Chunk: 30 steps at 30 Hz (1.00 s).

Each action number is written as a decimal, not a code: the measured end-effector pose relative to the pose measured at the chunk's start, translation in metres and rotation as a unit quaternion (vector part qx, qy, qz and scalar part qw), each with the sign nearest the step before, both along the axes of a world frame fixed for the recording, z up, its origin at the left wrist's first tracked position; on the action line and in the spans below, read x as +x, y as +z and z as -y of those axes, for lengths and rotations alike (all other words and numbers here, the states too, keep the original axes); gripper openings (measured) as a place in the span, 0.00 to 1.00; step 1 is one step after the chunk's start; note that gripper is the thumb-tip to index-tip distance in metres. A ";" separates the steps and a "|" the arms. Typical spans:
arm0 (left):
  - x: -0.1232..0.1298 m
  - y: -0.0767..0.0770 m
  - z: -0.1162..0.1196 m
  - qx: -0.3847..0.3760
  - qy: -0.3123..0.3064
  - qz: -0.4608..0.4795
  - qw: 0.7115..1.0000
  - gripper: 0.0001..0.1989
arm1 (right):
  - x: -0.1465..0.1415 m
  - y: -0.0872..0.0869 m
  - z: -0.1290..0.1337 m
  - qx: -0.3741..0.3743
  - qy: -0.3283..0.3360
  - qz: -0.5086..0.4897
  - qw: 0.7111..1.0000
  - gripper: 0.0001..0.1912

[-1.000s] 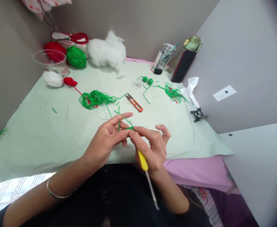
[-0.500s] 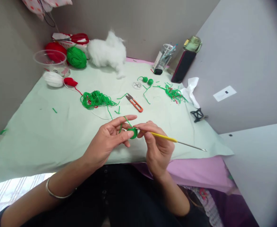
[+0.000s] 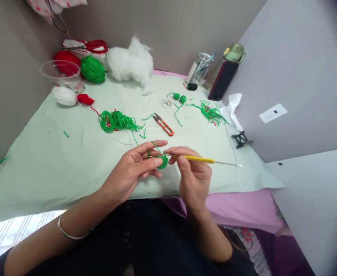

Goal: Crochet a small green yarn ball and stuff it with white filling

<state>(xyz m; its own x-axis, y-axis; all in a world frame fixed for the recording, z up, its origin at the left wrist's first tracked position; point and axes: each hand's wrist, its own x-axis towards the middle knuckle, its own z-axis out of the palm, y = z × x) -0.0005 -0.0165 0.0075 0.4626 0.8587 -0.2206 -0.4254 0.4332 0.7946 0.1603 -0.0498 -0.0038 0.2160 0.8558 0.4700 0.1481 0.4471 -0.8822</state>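
Observation:
My left hand pinches a small round green crochet piece between thumb and fingers, with green yarn looped over the raised index finger. In my right hand is a double-ended crochet hook with a yellow grip, held like a pen. Its near tip reaches the top edge of the crochet piece and the yarn there; the other metal end points right. From the left hand, the working strand runs back toward a loose tangle of green yarn on the cloth.
Orange thread snips lie just beyond my hands. Farther back are two small green crocheted balls, yarn scraps, white stuffing, a green yarn ball and a plastic tub. A phone leans at the right.
The hook has turned to lie more level, its far end rising and shifting left. Its near tip has pushed left past the crochet piece's top edge. The left hand has barely moved.

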 end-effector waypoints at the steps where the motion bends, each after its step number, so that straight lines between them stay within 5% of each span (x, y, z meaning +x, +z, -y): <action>1: 0.001 0.000 0.001 0.016 0.002 -0.015 1.000 0.17 | 0.000 0.000 0.000 -0.007 0.000 0.010 1.000 0.08; 10: -0.004 -0.003 0.000 0.069 0.016 -0.095 0.993 0.16 | 0.004 -0.004 -0.002 -0.055 0.041 -0.096 0.993 0.09; 14: -0.004 -0.006 0.002 0.098 0.028 -0.131 0.986 0.17 | 0.004 -0.001 0.004 0.009 -0.028 0.065 0.997 0.09; 18: -0.001 -0.003 0.006 0.144 0.101 -0.178 0.968 0.17 | -0.001 -0.002 0.009 0.127 -0.085 0.253 0.955 0.11; 23: 0.003 -0.001 0.012 0.168 0.111 -0.205 0.958 0.17 | -0.008 -0.006 0.007 0.166 -0.126 0.300 0.931 0.11; 28: 0.005 -0.002 0.009 0.052 0.056 -0.073 0.994 0.22 | -0.007 -0.017 0.003 0.227 -0.169 0.378 0.881 0.10; 30: 0.004 -0.001 0.004 -0.034 0.001 -0.007 0.999 0.21 | -0.004 -0.017 0.003 0.211 -0.159 0.356 0.896 0.11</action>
